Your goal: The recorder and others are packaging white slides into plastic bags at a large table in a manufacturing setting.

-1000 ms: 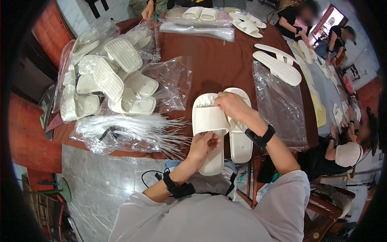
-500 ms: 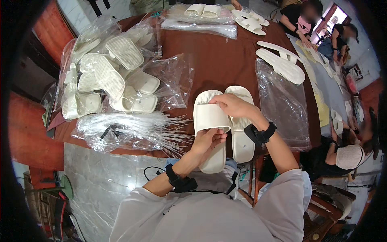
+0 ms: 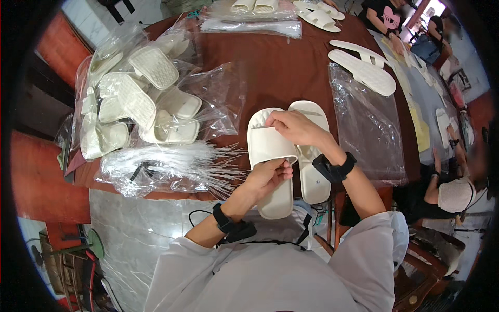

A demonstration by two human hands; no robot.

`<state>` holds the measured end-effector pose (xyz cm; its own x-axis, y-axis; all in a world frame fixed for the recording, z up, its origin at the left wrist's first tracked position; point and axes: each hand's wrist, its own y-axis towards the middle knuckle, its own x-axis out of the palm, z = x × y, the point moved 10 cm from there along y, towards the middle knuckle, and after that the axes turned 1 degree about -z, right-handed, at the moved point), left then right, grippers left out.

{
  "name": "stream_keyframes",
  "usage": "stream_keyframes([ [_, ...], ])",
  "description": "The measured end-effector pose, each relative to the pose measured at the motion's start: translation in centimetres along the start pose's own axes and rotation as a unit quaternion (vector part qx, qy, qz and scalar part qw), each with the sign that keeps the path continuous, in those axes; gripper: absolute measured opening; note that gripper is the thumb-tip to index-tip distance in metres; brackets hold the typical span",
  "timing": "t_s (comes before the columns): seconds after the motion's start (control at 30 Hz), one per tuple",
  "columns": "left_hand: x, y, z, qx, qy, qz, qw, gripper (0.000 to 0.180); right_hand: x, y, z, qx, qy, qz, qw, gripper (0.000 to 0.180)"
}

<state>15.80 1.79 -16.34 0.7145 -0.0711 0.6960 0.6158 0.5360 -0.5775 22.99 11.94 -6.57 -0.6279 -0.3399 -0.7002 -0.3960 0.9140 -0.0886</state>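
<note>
A pair of cream-white slippers lies at the table's near edge, soles down and heels toward me. My right hand reaches across the right slipper and has its curled fingers on the toe-side edge of the strap of the left slipper. At the strap's heel-side edge, my left hand is closed, with its thumb at the strap and its fingers bent near the opening. Some fingertips are hidden under the strap and behind the hands. Both wrists wear black bands.
Bagged white slippers pile up on the left, above a bundle of thin white ties. To the right lie a clear plastic bag and a loose slipper pair. More slippers and flat bags are farther back. People work at the right.
The view has shifted slightly. My right hand has moved a little toward the left slipper's toe edge, while my left hand keeps its place at the strap's heel-side edge.
</note>
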Motion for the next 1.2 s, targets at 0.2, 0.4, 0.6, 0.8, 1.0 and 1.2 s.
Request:
stream_keyframes([
  [0.2,0.6,-1.0,0.1,-0.038,0.021,-0.069,0.997,0.013,-4.2,-7.7,-6.7,-0.076,-0.045,0.248,0.965,0.015],
  [0.4,0.2,-2.5,-0.4,-0.057,0.017,-0.037,0.998,0.018,0.7,-12.4,-6.7,-0.039,0.043,0.174,0.983,0.016],
  [0.6,0.0,-3.2,0.3,-0.052,0.023,-0.034,0.998,0.025,0.8,-13.3,-8.3,-0.047,-0.034,0.236,0.970,0.016],
  [0.8,-0.9,-2.9,0.2,-0.054,0.020,-0.041,0.997,0.025,2.1,-13.6,-9.6,-0.088,-0.082,0.255,0.959,0.019],
  [1.0,0.2,-3.1,0.3,-0.029,0.020,-0.070,0.997,0.029,4.3,-12.6,-9.3,-0.104,-0.161,0.291,0.937,0.022],
  [1.2,-1.2,-2.9,0.1,-0.056,0.018,-0.061,0.996,0.028,3.4,-13.4,-9.6,-0.114,-0.098,0.344,0.927,0.018],
])
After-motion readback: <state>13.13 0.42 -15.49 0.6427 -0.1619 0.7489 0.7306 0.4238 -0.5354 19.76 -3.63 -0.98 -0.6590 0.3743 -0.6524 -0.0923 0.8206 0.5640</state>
